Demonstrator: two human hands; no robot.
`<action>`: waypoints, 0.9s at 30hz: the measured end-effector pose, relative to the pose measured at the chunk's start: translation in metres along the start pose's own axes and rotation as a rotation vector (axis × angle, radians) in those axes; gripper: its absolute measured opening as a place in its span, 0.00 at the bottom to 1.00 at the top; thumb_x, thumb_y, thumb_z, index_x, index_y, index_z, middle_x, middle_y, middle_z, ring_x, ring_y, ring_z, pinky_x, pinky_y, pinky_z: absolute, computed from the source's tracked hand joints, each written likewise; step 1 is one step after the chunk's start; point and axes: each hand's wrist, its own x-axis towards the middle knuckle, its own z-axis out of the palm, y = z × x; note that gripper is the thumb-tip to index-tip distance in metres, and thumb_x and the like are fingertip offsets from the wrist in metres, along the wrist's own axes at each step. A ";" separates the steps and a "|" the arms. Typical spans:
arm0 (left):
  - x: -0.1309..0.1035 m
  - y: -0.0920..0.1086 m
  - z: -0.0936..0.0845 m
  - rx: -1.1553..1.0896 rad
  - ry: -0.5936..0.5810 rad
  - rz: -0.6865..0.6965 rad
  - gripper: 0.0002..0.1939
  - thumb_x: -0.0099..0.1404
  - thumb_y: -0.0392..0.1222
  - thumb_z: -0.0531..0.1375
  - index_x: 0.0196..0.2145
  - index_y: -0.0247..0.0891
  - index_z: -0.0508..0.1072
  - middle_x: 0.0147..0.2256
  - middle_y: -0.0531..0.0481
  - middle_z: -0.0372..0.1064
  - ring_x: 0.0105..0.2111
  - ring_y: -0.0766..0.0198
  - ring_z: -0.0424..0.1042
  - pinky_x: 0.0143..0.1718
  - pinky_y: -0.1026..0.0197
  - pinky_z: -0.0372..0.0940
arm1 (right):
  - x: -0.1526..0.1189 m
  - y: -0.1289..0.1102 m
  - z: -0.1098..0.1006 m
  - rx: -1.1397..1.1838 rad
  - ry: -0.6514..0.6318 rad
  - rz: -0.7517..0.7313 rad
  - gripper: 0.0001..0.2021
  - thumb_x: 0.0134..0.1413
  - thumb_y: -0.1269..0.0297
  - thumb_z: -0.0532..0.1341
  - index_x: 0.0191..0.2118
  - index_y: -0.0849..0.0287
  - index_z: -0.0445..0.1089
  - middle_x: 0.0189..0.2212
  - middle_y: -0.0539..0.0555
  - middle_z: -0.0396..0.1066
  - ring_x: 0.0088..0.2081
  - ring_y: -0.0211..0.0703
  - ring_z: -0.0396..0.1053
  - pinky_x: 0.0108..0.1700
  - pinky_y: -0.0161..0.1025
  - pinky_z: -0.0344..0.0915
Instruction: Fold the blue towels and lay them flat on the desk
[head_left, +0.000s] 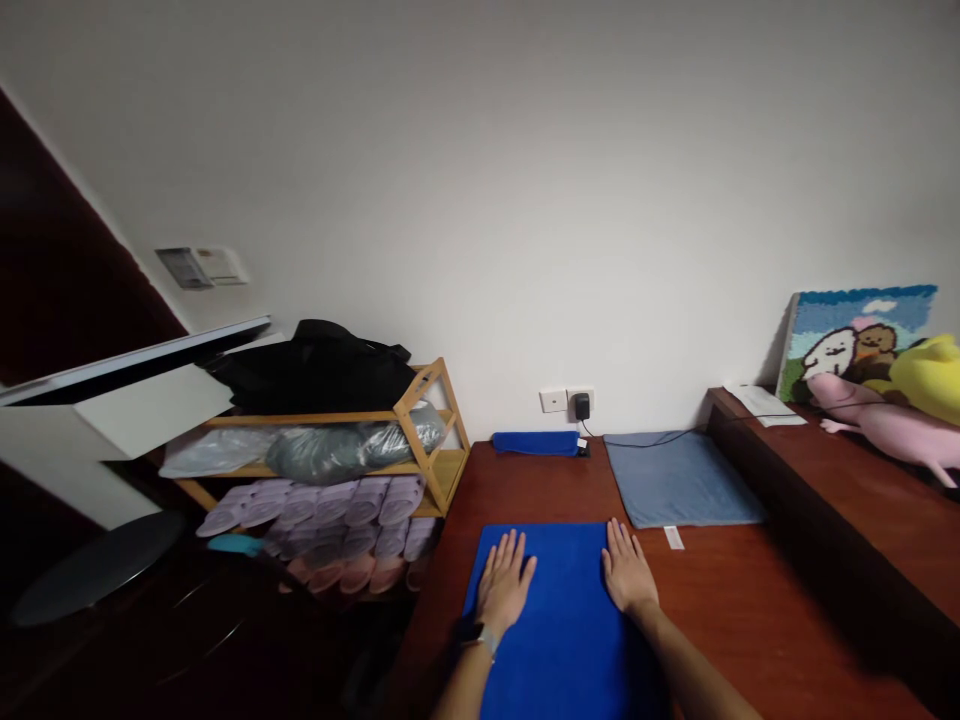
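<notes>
A bright blue cloth [562, 640] lies spread out flat on the reddish-brown wooden table [750, 600]. My left hand [506, 585] rests palm down on its left part, fingers stretched out, with a watch on the wrist. On the cloth's right edge lies my right hand [627, 568], also flat with its fingers extended. Beyond the right hand, a grey-blue cloth [682, 480] with a white tag [673, 538] is laid out flat. A folded blue cloth [536, 443] sits against the wall at the table's back edge.
Left of the table stands a wooden rack [435, 430] holding a black bag [322, 370], plastic-wrapped items and several slippers [360, 500]. A plugged-in black adapter [582, 405] trails a cable. On the raised right section are a pink plush toy [892, 425], papers [765, 405] and a tufted picture [855, 330].
</notes>
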 end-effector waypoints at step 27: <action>-0.009 -0.030 -0.019 0.032 -0.038 -0.090 0.35 0.76 0.59 0.39 0.73 0.37 0.51 0.73 0.44 0.44 0.73 0.55 0.44 0.72 0.45 0.44 | -0.053 -0.008 0.003 -0.010 0.044 0.059 0.32 0.70 0.56 0.34 0.75 0.61 0.39 0.75 0.49 0.36 0.75 0.46 0.34 0.74 0.50 0.35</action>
